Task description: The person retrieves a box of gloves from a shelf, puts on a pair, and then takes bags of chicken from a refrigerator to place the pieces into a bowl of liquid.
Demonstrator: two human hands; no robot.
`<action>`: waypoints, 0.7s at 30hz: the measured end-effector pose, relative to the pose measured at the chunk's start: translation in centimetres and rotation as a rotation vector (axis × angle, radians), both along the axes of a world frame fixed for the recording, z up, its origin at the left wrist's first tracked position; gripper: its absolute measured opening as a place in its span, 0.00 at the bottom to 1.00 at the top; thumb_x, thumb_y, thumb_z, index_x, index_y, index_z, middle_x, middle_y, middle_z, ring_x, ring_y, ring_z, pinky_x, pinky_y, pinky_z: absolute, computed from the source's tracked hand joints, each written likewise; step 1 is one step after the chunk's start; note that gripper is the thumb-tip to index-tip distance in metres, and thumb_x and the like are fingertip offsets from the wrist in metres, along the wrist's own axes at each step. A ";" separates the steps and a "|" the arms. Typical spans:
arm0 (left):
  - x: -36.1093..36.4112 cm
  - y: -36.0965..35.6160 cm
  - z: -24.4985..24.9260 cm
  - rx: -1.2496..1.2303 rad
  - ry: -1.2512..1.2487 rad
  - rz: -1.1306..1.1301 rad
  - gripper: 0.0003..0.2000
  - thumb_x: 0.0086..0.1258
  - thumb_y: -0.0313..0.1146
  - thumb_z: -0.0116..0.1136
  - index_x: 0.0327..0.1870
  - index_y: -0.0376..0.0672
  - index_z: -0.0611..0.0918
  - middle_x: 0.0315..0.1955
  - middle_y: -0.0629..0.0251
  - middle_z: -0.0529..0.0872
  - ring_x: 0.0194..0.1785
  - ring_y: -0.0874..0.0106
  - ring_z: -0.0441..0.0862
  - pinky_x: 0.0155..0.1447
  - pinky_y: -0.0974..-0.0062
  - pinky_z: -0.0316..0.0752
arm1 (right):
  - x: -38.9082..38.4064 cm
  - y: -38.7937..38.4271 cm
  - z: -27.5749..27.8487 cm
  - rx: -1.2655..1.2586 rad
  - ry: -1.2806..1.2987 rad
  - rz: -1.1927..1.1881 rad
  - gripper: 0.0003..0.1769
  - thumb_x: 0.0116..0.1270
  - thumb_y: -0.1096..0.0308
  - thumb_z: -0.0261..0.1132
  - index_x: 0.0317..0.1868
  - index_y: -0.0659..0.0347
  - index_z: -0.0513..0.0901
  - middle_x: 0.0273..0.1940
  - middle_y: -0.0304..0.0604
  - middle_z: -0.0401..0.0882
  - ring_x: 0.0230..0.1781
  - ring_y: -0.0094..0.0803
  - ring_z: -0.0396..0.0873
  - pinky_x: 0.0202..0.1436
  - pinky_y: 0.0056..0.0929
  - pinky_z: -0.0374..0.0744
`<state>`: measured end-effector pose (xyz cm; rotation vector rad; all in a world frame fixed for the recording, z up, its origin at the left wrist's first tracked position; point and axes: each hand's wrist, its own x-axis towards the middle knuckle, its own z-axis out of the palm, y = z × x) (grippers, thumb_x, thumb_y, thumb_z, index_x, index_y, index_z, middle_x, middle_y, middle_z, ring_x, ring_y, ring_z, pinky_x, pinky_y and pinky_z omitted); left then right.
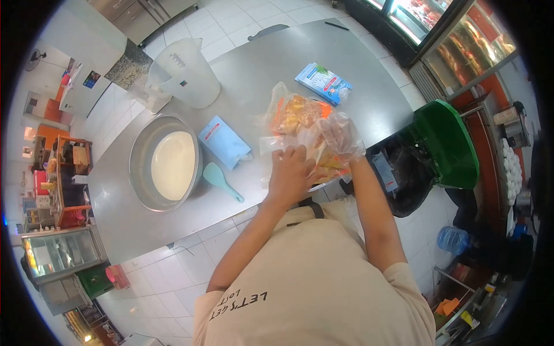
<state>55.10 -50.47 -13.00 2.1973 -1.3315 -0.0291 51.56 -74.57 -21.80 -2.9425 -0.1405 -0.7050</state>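
Note:
A clear plastic bag with orange print (287,118) lies at the near edge of the steel table, with yellowish contents showing through. My left hand (293,171), bare, has its fingers bent and closed on the near side of this bag. Clear, crinkled film like a thin disposable glove covers my right hand (341,137), which rests against the bag's right side. Its fingers are blurred by the film. Left of the bag are a light blue packet (225,142) and a mint-green rice paddle (222,181). A blue printed pack (324,83) sits beyond the bag.
On the left of the steel table (254,69) stands a large metal bowl (136,167) of creamy liquid, with a translucent measuring jug (193,78) behind it. A green bin (447,144) lined with black plastic stands close on my right. Lit display cases are at far right.

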 end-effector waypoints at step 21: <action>12.1 -0.4 3.4 0.038 -0.345 0.225 0.14 0.59 0.42 0.70 0.46 0.55 0.83 0.44 0.69 0.77 0.49 0.64 0.76 0.50 0.61 0.64 | 0.3 0.4 6.1 0.229 0.221 0.206 0.08 0.70 0.64 0.59 0.41 0.58 0.82 0.33 0.51 0.80 0.36 0.43 0.82 0.41 0.34 0.81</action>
